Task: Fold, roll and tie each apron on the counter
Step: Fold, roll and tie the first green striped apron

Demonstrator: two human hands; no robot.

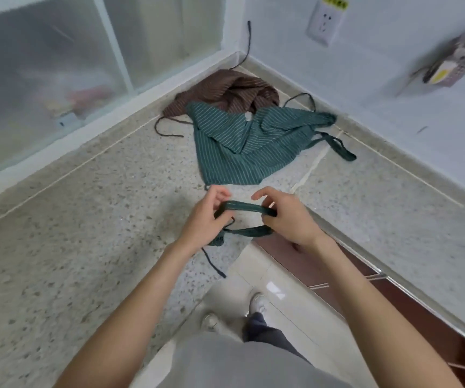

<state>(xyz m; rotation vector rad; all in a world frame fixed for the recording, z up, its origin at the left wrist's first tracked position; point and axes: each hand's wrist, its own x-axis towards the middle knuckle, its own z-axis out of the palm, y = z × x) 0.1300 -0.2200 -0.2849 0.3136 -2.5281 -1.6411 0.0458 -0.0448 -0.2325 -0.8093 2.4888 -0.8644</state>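
Note:
A green striped apron (pixel 234 152) lies crumpled on the speckled counter (pixel 85 233) near the corner. Behind it sits a bunched brown striped apron (pixel 225 92) with dark cords trailing. A green strap (pixel 243 206) runs taut between my two hands above the counter's inner corner. My left hand (pixel 204 222) pinches its left end, and my right hand (pixel 287 217) pinches its right end. A second stretch of strap (pixel 250 232) loops below between the hands, and a thin dark cord (pixel 211 261) hangs down from my left hand.
The counter forms an L along two walls, with a frosted window (pixel 57 65) on the left and a wall socket (pixel 323 23) on the right. Below the counter edge are floor tiles (pixel 281 289), my shoes and a brown cabinet front (pixel 393 303).

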